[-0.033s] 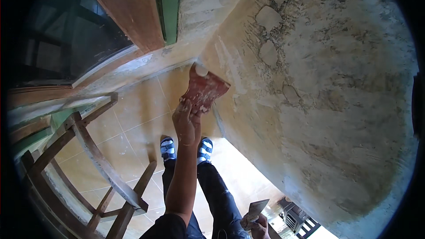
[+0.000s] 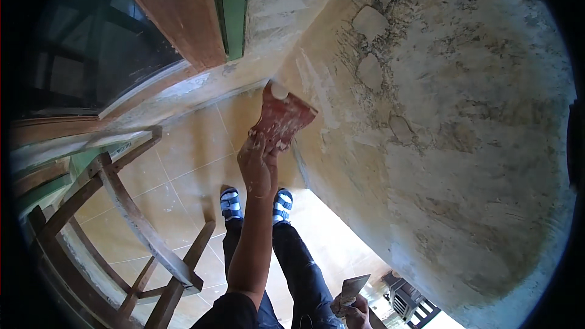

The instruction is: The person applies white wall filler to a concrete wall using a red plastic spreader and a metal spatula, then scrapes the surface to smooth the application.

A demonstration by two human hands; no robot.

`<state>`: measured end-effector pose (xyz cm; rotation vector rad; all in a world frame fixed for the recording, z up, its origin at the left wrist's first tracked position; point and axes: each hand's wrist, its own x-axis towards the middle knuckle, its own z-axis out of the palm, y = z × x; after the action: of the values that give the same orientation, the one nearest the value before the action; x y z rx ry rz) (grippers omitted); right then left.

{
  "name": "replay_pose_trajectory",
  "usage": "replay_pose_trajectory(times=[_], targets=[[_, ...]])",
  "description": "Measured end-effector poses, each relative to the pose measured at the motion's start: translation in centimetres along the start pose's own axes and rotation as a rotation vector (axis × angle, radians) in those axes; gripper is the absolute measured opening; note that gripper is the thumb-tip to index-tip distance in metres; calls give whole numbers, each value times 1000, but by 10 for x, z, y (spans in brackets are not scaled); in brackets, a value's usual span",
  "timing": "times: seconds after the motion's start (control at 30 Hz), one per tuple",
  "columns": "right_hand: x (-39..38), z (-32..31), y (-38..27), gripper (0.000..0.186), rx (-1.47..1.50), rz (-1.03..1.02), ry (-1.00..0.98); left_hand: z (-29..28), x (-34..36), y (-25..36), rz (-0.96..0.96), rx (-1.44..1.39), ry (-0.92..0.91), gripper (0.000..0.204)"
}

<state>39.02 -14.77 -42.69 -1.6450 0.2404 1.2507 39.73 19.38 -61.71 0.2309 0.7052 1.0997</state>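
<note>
My left hand (image 2: 259, 164), speckled with white paste, is raised in the middle, its fingers closed on the lower end of a red, flared putty scraper (image 2: 281, 119). A pale dab sits near the scraper's top corner, close to where the walls meet. Low at the right, my right hand (image 2: 354, 312) grips a metal putty knife (image 2: 353, 285) with pale paste near its base; part of this hand is cut off by the picture's edge.
A rough, patched wall (image 2: 463, 158) fills the right side. At upper left are a dark glazed window (image 2: 91, 42) and a green-edged wooden frame (image 2: 228, 12). A wooden chair-like frame (image 2: 137, 222) stands left on the tiled floor (image 2: 189, 134); my sandaled feet are below. Dark slatted furniture (image 2: 411, 304) shows lower right.
My left hand and the red scraper have shifted slightly upward. My right hand and the rest show little difference.
</note>
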Motion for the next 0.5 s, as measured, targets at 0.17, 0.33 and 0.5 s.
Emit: replay_pose_trajectory(times=[0.17, 0.33, 0.5], targets=[[-6, -6, -2, 16, -53, 27, 27, 41, 3, 0, 54, 5, -15, 24], [-10, -1, -14, 18, 80, 24, -6, 63, -3, -3, 55, 37, -63, 22], [-13, -10, -6, 18, 43, -3, -42, 77, 5, -2, 28, -141, -92, 21]])
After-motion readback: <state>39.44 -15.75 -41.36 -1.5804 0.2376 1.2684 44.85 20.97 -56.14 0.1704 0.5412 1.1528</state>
